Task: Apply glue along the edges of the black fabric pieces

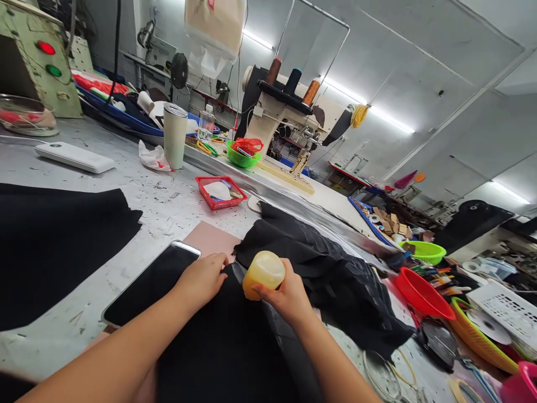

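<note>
My right hand (289, 294) is wrapped round a translucent bottle (264, 271) with yellowish contents. The bottle's round base tilts up toward me and its mouth is hidden below. Under it lies a black fabric piece (218, 341) that hangs toward my body. At the fabric's upper left corner, the curled fingers of my left hand (205, 280) pinch its edge. A crumpled stack of black fabric (310, 257) lies just beyond my right hand. Left of my left forearm is a dark-screened phone (146, 285), beside a pinkish board (213, 240).
More black fabric (59, 246) covers the table's left. Farther back are a red basket (220, 193), a tumbler (174, 137), a white power bank (74, 157) and a sewing machine (289, 120) with thread cones. A red bowl (423, 294) and tools crowd the right.
</note>
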Tool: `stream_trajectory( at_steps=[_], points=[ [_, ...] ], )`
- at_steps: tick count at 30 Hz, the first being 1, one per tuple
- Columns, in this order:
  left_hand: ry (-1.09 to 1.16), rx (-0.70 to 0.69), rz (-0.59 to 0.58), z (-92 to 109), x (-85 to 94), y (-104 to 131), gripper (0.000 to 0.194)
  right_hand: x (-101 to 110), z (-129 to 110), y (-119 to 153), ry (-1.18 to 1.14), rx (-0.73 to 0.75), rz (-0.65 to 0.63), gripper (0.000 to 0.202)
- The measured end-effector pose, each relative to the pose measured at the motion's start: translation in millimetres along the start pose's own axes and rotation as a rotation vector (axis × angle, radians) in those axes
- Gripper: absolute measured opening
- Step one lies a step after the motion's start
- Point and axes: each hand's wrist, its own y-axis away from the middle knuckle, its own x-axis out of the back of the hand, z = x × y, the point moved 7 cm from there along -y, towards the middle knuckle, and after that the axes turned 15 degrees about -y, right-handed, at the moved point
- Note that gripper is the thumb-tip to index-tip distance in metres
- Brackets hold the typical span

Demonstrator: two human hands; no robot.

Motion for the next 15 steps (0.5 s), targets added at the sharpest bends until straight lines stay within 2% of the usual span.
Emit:
stream_trajectory(
  at_steps=[3, 7, 11, 15],
  points=[
    [0.035, 0.036, 0.066, 2, 8.0, 1, 0.021, 8, 0, 10, -0.008, -0.026, 0.017, 0.045],
    [0.056, 0.066, 0.147, 2, 16.4, 2, 0.014, 12, -2, 12, -0.062, -0.009, 0.087, 0.049],
    [0.024, 0.067, 0.166, 0, 16.5, 0, 0.006, 5, 0, 5, -0.014, -0.007, 0.094, 0.050],
    [-0.022, 0.074, 0.179, -1, 16.3, -1, 0.007, 5, 3, 7, 0.010, -0.008, 0.067, 0.048]
  ],
)
